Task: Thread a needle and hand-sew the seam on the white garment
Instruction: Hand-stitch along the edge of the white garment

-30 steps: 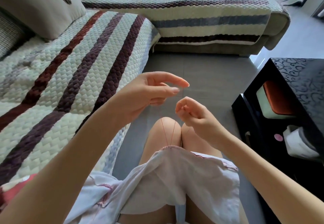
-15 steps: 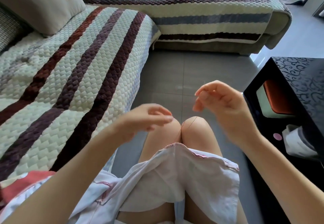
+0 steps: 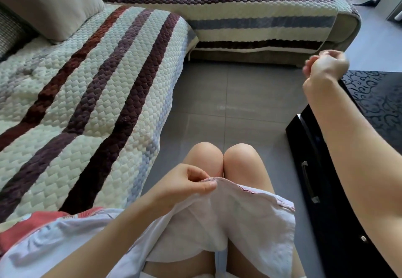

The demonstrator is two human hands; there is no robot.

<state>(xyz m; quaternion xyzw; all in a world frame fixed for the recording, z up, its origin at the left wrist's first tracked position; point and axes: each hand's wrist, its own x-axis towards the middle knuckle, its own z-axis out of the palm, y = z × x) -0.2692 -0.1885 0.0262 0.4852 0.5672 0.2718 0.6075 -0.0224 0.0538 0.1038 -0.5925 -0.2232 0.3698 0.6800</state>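
Note:
The white garment [image 3: 235, 219] lies draped over my lap, its pink-stitched hem toward my knees. My left hand [image 3: 185, 183] pinches the hem's far edge between thumb and fingers, just behind my left knee. My right hand [image 3: 326, 65] is raised high at the right, above the black table, fingers curled as if pinching something small. Neither needle nor thread can be made out there; the hand is motion-blurred.
A striped quilted sofa [image 3: 87, 103] runs along my left, with a second section [image 3: 239, 12] across the back. A glossy black table [image 3: 369, 114] with a drawer handle stands at the right. Grey tiled floor [image 3: 228, 108] lies between them. A beige cushion [image 3: 50, 3] rests at the top left.
My right hand has swung up and away to the right. My left hand has dropped from mid-air to the garment's hem and taken hold of it.

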